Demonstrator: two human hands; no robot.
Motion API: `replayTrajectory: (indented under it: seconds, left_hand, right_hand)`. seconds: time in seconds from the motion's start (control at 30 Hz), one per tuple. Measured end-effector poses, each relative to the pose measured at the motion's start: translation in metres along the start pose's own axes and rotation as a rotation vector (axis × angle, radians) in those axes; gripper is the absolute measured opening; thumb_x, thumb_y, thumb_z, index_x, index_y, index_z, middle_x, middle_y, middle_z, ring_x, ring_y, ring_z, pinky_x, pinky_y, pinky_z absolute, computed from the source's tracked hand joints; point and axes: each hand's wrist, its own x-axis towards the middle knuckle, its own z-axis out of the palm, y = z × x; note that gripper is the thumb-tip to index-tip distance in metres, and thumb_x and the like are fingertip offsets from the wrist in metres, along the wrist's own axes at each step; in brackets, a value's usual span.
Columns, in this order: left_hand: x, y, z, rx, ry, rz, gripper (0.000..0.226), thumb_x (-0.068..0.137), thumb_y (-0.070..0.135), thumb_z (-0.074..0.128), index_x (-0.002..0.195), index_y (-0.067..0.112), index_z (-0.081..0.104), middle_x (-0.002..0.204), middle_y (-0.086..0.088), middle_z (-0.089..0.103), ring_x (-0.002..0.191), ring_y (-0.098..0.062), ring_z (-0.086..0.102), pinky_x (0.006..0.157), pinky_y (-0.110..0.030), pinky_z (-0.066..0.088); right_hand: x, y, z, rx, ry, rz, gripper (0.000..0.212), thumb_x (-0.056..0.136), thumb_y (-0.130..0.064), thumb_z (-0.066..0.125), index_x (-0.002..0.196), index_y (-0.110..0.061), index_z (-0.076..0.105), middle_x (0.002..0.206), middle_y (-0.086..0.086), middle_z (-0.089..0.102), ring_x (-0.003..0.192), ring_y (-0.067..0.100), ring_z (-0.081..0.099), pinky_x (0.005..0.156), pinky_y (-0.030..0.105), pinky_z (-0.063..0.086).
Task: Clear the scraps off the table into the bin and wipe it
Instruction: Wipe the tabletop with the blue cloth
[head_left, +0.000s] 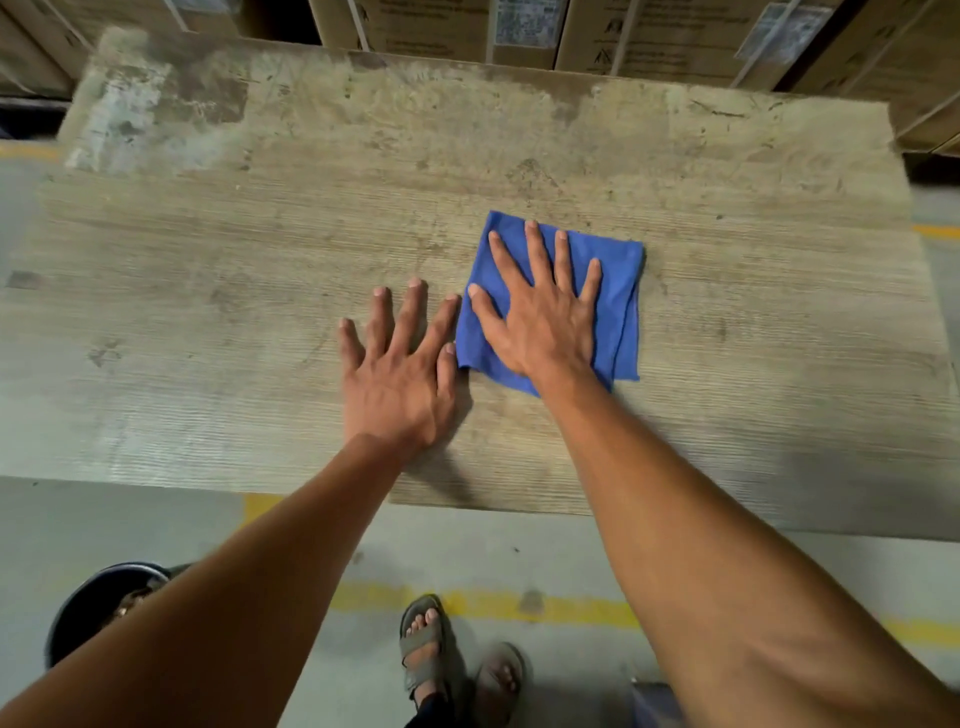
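Wiping stage: the right hand (540, 317) lies flat with spread, straight fingers on the blue cloth (618, 312), pressing it to the table (208, 312) just right of frame centre; nothing is pinched or curled round.
Left hand: the left hand (400, 374) rests palm down, fingers straight and splayed, on bare wood just beside the cloth's left edge, holding nothing.
Scraps: none show on the tabletop, so clearing looks done, judging from how things lie.
Bin: a dark round bin (98, 597) stands on the floor at lower left, partly hidden by the left forearm; something brownish seems to lie inside, too blurred to name.
Next move: likely sliding the cloth over the unwiped stretches, which calls for steady downward pressure so the fabric drags and does not bunch.
Cloth: soft, thin fabric folded to a rough square, layered edges showing along its right side.
Table surface: worn wood-grain top, ribbed with fine lines, scuffed and blotched pale toward the upper left of the frame.
Surroundings: cardboard boxes (649, 36) along the top; grey floor with yellow lines; sandalled feet at bottom centre.
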Motion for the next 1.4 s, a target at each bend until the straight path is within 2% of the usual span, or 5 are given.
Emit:
replayTrajectory:
  seconds: [0.43,0.67,0.97,1.3,1.4]
  left_hand:
    - [-0.001,0.003,-0.01,0.002,-0.045,0.004,0.06,0.114,0.053,0.013,0.173,0.049,0.0,0.184,0.008,-0.006,0.17,-0.029,-0.009,0.132,-0.068,0.003]
    - [0.003,-0.001,0.0,0.041,-0.012,-0.001,0.062,0.113,0.052,0.017,0.173,0.048,0.005,0.185,0.007,0.0,0.171,-0.03,-0.003,0.132,-0.068,0.006]
    - [0.002,0.0,-0.001,0.015,0.003,-0.008,0.064,0.111,0.054,0.017,0.174,0.045,0.011,0.185,0.008,0.001,0.171,-0.028,-0.004,0.133,-0.066,0.003]
    - [0.001,0.0,-0.005,0.019,-0.023,0.01,0.061,0.113,0.054,0.015,0.173,0.05,0.002,0.185,0.009,-0.003,0.171,-0.028,-0.006,0.132,-0.067,0.004]
    - [0.001,-0.001,-0.002,0.034,-0.009,0.008,0.061,0.114,0.054,0.017,0.173,0.049,0.002,0.185,0.008,-0.002,0.171,-0.028,-0.005,0.132,-0.068,0.006]
  right_hand:
    - [-0.173,-0.009,0.002,-0.044,-0.019,-0.088,0.074,0.107,-0.074,0.025,0.172,-0.044,0.01,0.183,-0.002,0.0,0.169,0.031,-0.003,0.128,0.069,0.009]
    - [-0.142,-0.005,0.001,-0.039,-0.026,-0.153,0.074,0.105,-0.074,0.027,0.171,-0.048,0.008,0.183,-0.006,-0.003,0.169,0.029,-0.003,0.129,0.068,0.005]
    - [0.043,0.009,0.0,-0.009,0.009,-0.064,0.075,0.102,-0.078,0.017,0.171,-0.048,0.011,0.182,-0.009,0.002,0.169,0.029,0.002,0.13,0.07,0.004]
    - [-0.133,-0.006,0.004,-0.014,0.015,-0.073,0.073,0.105,-0.073,0.029,0.172,-0.045,0.015,0.183,-0.005,0.002,0.169,0.028,0.002,0.129,0.068,0.008]
    - [-0.127,-0.002,0.004,-0.005,0.012,-0.074,0.073,0.105,-0.073,0.031,0.171,-0.047,0.015,0.183,-0.006,0.002,0.169,0.027,0.002,0.129,0.068,0.007]
